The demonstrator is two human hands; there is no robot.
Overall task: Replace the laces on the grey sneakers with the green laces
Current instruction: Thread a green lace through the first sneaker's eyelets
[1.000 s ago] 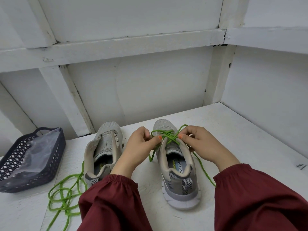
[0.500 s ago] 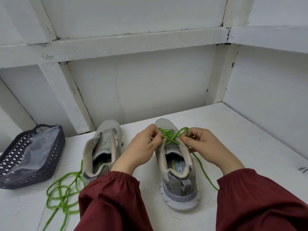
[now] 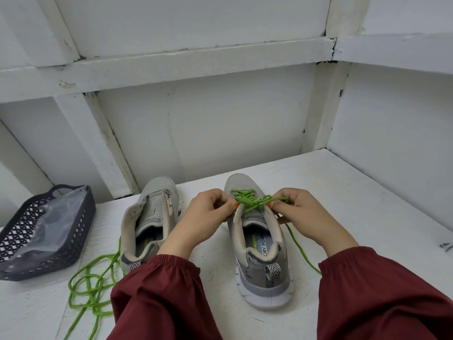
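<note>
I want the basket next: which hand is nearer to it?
Left. The left hand is right of the basket, beyond the unlaced shoe; the right hand is farther right.

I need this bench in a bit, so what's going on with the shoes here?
A person in dark red sleeves is lacing the grey sneaker on their right. The left hand and right hand each pinch the green lace over its upper eyelets, apparently tying or tightening it. The other grey sneaker stands beside it with no lace, a second green lace loose next to it. A dark basket sits at the far left.
</note>
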